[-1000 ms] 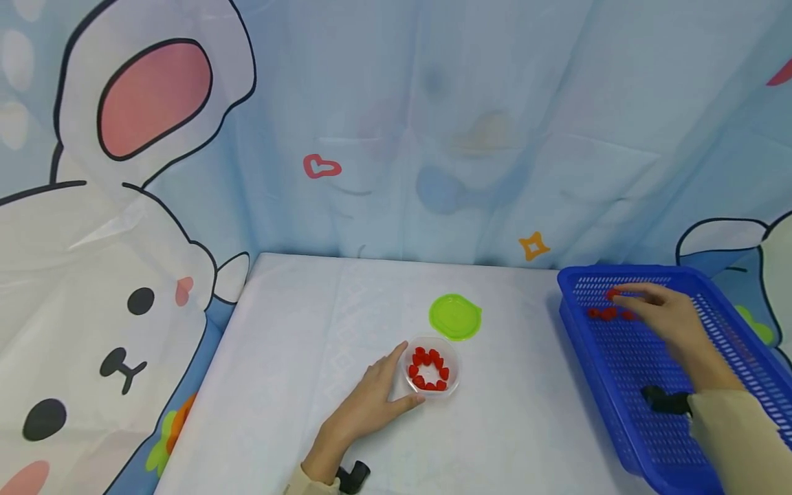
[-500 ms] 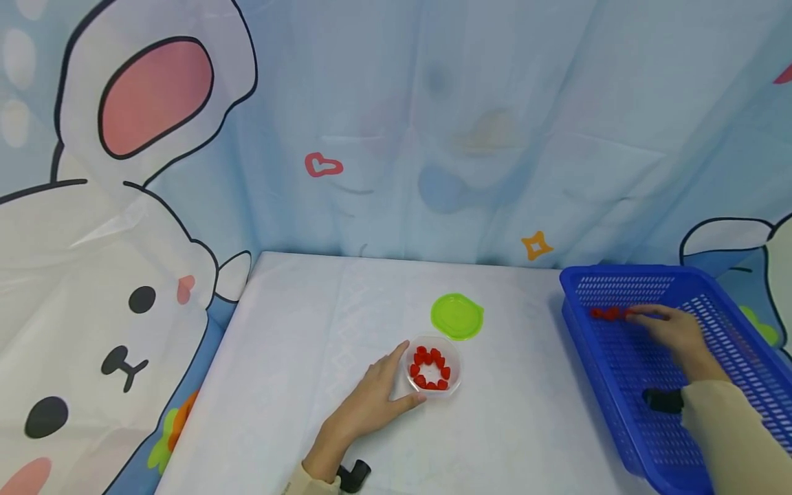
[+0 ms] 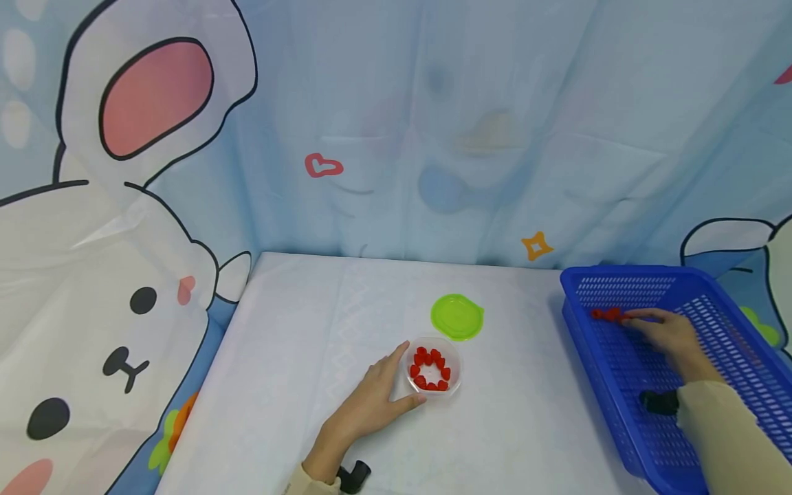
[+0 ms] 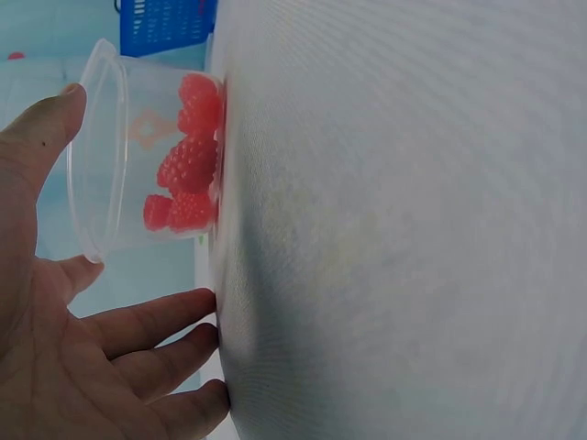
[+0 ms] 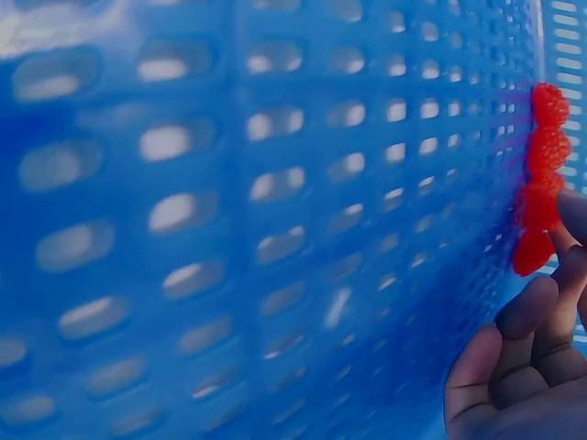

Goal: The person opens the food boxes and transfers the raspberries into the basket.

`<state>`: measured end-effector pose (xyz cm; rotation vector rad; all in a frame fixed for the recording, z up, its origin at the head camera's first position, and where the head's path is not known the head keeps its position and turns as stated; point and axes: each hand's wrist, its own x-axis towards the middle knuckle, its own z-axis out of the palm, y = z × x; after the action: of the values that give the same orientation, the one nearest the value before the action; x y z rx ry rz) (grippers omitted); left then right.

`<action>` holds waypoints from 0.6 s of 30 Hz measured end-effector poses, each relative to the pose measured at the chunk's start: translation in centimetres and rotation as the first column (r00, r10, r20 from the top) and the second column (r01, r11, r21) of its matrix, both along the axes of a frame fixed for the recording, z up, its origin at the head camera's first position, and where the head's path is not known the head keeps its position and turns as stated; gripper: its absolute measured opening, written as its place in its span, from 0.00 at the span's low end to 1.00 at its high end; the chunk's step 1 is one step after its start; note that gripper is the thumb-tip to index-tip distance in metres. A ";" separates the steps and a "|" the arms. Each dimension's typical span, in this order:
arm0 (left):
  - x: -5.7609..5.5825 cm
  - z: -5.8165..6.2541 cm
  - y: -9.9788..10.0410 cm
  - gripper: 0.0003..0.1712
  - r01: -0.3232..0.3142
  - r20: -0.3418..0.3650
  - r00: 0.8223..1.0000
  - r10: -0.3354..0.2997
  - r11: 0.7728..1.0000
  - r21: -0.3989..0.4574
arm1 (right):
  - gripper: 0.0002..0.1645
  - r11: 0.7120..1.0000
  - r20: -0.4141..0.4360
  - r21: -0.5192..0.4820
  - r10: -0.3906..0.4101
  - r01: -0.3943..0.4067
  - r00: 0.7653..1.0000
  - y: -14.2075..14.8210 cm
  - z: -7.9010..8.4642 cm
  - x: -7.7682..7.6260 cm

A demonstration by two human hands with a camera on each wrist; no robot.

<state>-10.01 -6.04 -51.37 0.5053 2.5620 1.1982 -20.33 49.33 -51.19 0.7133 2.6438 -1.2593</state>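
My left hand [image 3: 368, 399] holds a clear plastic cup [image 3: 454, 364] on the white table, index fingertip and thumb set on opposite parts of its rim. In the left wrist view, the other fingers touch the cloth beside the cup. Inside the cup, several red raspberries [image 4: 191, 163] lie on the bottom. At the right, my right hand [image 3: 671, 337] reaches into a blue perforated basket [image 3: 575, 357]. Its thumb and finger pinch at a raspberry [image 5: 541, 200] in a short row of raspberries [image 3: 597, 314]; the hand partly hides the row's end.
A bright green lid [image 3: 456, 317] lies flat just behind the cup. The basket stands along the table's right side. Behind the table hangs a light blue printed curtain [image 3: 383, 206], with a large cartoon rabbit [image 3: 124, 275] at the left.
My right hand has lowered and shifted slightly nearer in the basket, its fingertips now at the right end of the raspberry row. The left hand and cup have kept their place.
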 end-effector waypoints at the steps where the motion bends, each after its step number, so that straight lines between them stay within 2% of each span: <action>1: 0.0 0.0 0.0 0.55 0.000 0.001 1.000 0.000 1.000 0.001 | 0.33 1.000 -0.015 0.014 -0.003 0.003 1.000 -0.1 0.2 0.0; 5: -0.1 -0.1 0.1 0.55 0.001 0.002 1.000 -0.001 1.000 -0.004 | 0.32 0.999 -0.092 0.042 0.005 -0.001 0.996 -0.9 2.0 0.1; 11: -0.1 0.0 0.1 0.55 0.006 0.001 1.000 -0.006 1.000 -0.009 | 0.20 0.997 -0.154 0.011 0.080 -0.079 0.985 -4.0 6.4 1.1; 16: -0.1 0.0 0.1 0.55 0.006 -0.001 1.000 -0.006 1.000 -0.010 | 0.36 0.985 -0.164 0.027 0.171 -0.169 0.972 -7.5 9.7 2.2; 18: -0.1 0.0 0.1 0.55 0.007 -0.001 1.000 -0.007 1.000 -0.010 | 0.38 0.975 -0.162 0.044 0.224 -0.220 0.961 -8.8 10.7 2.7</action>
<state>-10.08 -5.95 -51.37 0.5117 2.5642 1.1820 -17.58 40.51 -40.52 0.3138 2.7801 -1.2730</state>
